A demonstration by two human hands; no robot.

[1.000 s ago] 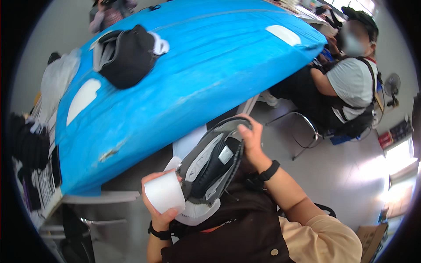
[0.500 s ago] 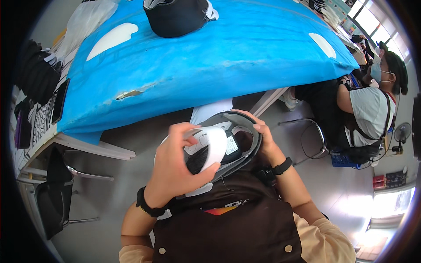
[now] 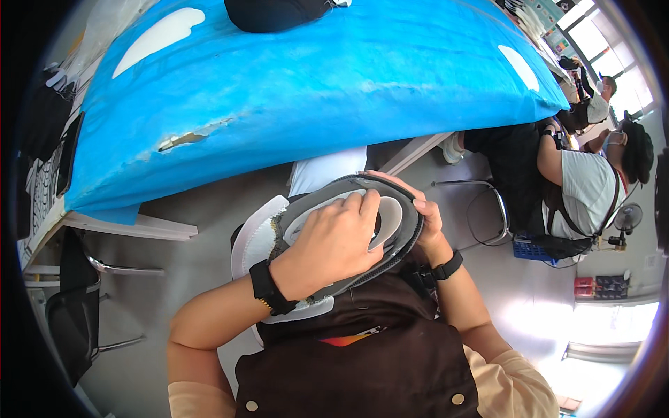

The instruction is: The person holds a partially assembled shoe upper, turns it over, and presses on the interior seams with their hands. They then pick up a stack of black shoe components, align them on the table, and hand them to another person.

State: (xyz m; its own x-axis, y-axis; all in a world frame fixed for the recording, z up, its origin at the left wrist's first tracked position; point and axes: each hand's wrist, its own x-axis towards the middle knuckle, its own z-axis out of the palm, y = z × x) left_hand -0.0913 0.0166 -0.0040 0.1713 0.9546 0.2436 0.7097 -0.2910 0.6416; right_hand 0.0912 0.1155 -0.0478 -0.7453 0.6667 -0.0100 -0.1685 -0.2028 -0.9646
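Note:
In my lap, tilted with its opening up, is a dark cap-like piece [image 3: 348,186] with a grey inner band. A pale, ragged-edged backing [image 3: 252,244] sticks out along its left side. My left hand [image 3: 331,233] reaches into the opening, its fingers curled on a bent white strip [image 3: 391,216] that stands as a loop inside. Part of the strip and the fingertips are hidden. My right hand [image 3: 426,217] grips the right rim, thumb on the edge and fingers around the outside.
A blue-covered table [image 3: 313,90] with a torn front edge stands ahead, a black cap-like piece [image 3: 275,15] on it. Black chair [image 3: 73,313] at left; a seated person [image 3: 585,171], metal-framed stool [image 3: 498,209] and blue basket [image 3: 533,247] at right. Another person [image 3: 599,104] sits farther back.
My left hand has moved right and deeper into the piece, taking the white strip with it. The strip now sits further inside; the pale backing at left shows more.

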